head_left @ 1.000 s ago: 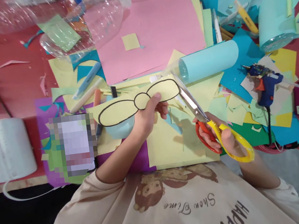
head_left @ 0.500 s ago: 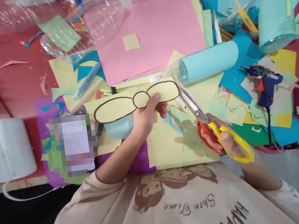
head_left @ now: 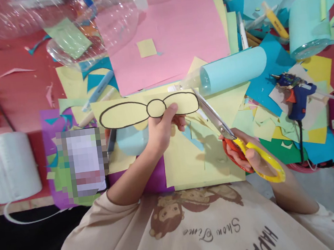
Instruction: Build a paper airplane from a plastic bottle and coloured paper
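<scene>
Between thumb and fingers, my left hand [head_left: 165,127] pinches a pale yellow strip of paper [head_left: 123,115]. A black outline on it shows two long lobes joined by a small circle. My right hand [head_left: 243,154] grips scissors [head_left: 224,130] with one red and one yellow handle loop. Their blades point up and left and lie close together at the strip's right end, by the tip of the outlined lobe. Whether paper sits between the blades I cannot tell. Part of the strip's lower edge is hidden behind my left thumb.
Beyond my hands lie a bottle wrapped in light blue paper [head_left: 236,70] and a pink sheet [head_left: 166,23]. A blue glue gun [head_left: 297,96] rests among scraps at the right. Clear plastic bottles [head_left: 118,25] lie at the back; a blurred phone [head_left: 86,163] is at left.
The strip's left end has swung upward and slightly left, so the strip lies more level. The scissors and my right hand have shifted very slightly right and down.
</scene>
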A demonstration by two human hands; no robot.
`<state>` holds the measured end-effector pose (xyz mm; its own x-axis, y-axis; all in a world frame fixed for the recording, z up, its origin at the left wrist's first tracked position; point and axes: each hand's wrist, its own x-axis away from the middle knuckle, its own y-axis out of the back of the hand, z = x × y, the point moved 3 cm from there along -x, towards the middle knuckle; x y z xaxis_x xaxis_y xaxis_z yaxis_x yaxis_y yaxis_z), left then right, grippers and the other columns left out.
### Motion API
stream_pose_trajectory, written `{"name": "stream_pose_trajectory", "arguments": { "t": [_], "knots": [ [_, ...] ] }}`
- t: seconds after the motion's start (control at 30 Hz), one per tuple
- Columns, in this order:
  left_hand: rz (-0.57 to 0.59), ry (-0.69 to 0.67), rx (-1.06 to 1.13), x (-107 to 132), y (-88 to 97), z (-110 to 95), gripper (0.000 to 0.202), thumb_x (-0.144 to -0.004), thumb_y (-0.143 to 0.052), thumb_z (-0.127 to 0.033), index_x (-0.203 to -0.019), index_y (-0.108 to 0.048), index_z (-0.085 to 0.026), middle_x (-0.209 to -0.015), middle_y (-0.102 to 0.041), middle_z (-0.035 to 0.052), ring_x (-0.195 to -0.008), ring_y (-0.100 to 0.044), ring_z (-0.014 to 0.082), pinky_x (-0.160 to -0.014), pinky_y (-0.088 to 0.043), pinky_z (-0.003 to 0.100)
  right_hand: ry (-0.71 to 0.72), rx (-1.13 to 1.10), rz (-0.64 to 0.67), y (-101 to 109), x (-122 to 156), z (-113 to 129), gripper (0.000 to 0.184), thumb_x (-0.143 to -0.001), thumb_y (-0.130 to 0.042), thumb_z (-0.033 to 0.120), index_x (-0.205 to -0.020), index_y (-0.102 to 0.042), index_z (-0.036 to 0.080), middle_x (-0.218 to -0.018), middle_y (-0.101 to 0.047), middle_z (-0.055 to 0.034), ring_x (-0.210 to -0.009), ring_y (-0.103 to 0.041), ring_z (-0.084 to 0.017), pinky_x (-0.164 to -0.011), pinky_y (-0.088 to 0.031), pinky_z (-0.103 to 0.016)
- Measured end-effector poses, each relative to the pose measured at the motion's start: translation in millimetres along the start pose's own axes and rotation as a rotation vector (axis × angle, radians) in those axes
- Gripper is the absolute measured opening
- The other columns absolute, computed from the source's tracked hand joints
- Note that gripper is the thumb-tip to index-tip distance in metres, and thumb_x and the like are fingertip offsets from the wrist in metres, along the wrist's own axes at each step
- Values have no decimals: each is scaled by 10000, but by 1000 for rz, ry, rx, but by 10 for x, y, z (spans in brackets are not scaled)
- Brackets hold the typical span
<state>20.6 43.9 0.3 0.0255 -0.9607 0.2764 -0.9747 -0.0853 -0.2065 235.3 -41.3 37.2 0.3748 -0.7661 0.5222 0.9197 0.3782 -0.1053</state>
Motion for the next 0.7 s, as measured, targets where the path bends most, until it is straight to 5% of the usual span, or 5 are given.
{"name": "stream_pose_trajectory", "arguments": {
  "t": [0.4, 0.57, 0.7],
  "knots": [
    [84, 48, -68, 27, -34, -39, 326, -826, -585, -418, -634, -604, -156, -503, -604, 1, -414, -553, 107, -428, -473, 224, -34, -7, 48, -1, 18, 3, 768, -696, -549, 824, -1152, -510, 207, -645, -397, 69, -415, -263, -42, -354, -222, -215],
    [197, 81, -90, 64, -80, -58, 319, -842, -572, -374, -630, -637, -144, -587, -659, 26, -457, -576, 102, -464, -487, 218, 35, 47, 90, 9, 0, -59, 852, -658, -472, 894, -1136, -531, 191, -589, -404, 67, -432, -281, -60, -394, -278, -220],
    [188, 112, -70, 67, -75, -61, 275, -813, -583, -354, -644, -642, -144, -561, -645, 20, -440, -568, 109, -464, -492, 227, -58, 20, 94, 59, 16, -78, 869, -594, -492, 919, -1121, -556, 231, -579, -394, 68, -444, -293, -68, -463, -360, -235]
  ]
}}
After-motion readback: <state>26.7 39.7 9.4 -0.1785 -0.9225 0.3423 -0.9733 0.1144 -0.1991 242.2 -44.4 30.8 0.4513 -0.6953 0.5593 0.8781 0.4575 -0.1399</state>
